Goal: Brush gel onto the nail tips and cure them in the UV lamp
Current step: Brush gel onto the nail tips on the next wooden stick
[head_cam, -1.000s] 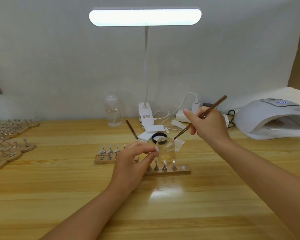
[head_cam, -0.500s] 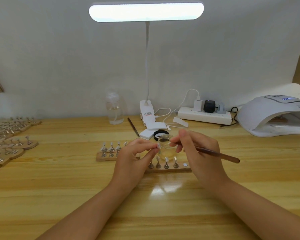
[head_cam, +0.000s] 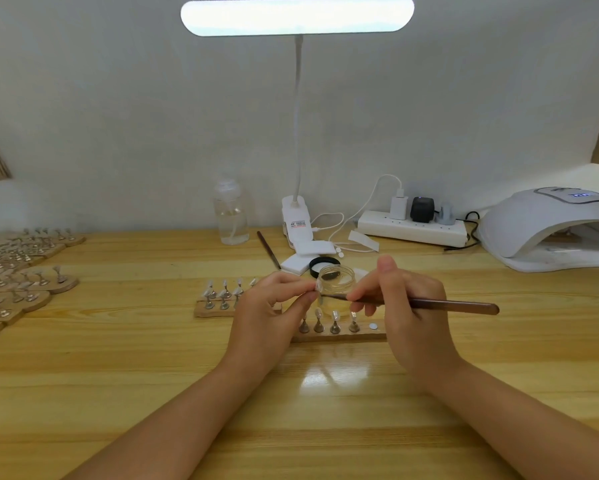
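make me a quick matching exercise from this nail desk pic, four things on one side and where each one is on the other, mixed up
Things:
1. brush
2. black jar lid
3. UV lamp
4. clear spray bottle

Places:
A. far right of the table
B. held in the right hand
C. by the wall, left of the desk lamp's clip base
D. flat on the table just behind the open gel jar

Pairs: 1-B, 2-D, 3-A, 4-C

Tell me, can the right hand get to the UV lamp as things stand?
Probably yes. The bare table lies between the right hand and the UV lamp, whose opening faces forward. But that hand holds the brush.
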